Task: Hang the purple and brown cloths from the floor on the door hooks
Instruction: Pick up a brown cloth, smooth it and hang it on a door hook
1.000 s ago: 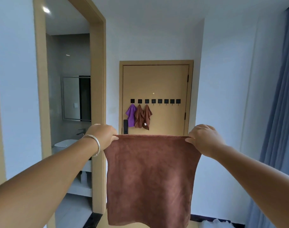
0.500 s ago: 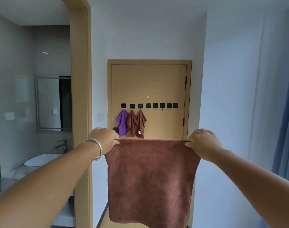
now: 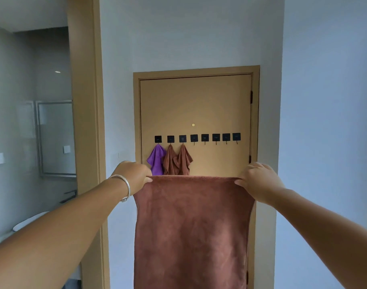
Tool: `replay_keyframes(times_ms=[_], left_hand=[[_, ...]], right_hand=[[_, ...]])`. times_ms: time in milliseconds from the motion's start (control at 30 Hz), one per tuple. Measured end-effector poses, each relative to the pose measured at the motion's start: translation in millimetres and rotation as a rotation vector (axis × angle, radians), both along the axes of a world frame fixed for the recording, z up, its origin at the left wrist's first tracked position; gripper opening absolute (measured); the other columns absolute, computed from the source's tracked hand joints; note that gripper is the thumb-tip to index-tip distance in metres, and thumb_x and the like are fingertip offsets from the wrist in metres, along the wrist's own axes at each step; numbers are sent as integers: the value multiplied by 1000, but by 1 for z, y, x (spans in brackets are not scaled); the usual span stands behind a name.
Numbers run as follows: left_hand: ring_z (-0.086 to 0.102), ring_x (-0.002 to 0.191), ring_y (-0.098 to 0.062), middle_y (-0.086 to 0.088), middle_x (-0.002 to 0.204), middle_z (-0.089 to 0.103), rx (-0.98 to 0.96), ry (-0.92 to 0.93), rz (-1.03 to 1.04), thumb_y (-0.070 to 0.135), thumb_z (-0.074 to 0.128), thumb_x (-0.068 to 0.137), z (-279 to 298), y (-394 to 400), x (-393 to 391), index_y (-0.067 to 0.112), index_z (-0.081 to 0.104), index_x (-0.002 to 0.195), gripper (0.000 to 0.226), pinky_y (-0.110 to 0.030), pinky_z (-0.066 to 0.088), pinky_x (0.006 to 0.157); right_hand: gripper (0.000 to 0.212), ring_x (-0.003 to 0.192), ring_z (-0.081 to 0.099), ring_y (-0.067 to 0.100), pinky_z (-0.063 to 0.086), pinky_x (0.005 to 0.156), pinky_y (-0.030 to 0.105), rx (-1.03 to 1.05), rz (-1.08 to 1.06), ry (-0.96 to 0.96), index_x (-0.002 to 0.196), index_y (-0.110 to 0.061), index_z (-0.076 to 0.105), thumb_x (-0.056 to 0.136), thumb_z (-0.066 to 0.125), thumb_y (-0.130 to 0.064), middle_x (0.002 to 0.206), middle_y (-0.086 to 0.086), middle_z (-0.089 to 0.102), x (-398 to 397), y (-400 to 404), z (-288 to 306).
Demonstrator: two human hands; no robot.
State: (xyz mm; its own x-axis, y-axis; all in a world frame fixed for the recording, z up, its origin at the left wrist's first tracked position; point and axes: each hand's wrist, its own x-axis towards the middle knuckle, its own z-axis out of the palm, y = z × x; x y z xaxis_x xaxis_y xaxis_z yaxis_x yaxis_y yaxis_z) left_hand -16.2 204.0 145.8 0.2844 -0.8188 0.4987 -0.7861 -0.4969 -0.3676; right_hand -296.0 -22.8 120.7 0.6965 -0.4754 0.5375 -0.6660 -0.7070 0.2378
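Holding a brown cloth (image 3: 192, 232) spread out before the door (image 3: 196, 105).

The left hand (image 3: 132, 176) pinches the cloth's top left corner, the right hand (image 3: 259, 180) its top right corner; it hangs flat between them. On the hooks (image 3: 194, 138), a purple cloth (image 3: 156, 159) and two brown ones (image 3: 178, 161) hang from the three leftmost.

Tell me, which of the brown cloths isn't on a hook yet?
The big brown cloth held spread by its top corners between the left hand and right hand; two smaller brown cloths already hang on the door.
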Motion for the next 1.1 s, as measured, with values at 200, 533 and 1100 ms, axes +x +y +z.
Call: replay_keyframes(times_ms=[200, 533, 1100], left_hand=[[57, 84, -14, 9, 88, 62, 35, 6, 14, 33, 37, 102, -2, -82, 40, 24, 63, 91, 29, -25, 32, 71], [50, 74, -12, 11, 75, 55, 21, 41, -31, 38, 38, 100, -12, -217, 140, 28, 54, 80, 28, -25, 32, 66], [60, 87, -16, 4, 94, 66, 7, 194, -131, 35, 36, 101, 9, -453, 329, 24, 64, 98, 30, -30, 46, 77]], right_hand=[[36, 107, 48, 14, 37, 96, 31, 64, 48, -56, 102, -33, 68, 100, 35, -47, 105, -10, 61, 46, -88, -6], [34, 109, 47, 14, 40, 95, 34, 87, 37, -72, 104, -34, 69, 99, 38, -47, 109, -11, 61, 137, -216, -21], [32, 96, 50, 13, 50, 74, 30, -4, -16, -260, 93, -21, 71, 99, 44, -38, 97, -6, 64, 315, -420, 12]])
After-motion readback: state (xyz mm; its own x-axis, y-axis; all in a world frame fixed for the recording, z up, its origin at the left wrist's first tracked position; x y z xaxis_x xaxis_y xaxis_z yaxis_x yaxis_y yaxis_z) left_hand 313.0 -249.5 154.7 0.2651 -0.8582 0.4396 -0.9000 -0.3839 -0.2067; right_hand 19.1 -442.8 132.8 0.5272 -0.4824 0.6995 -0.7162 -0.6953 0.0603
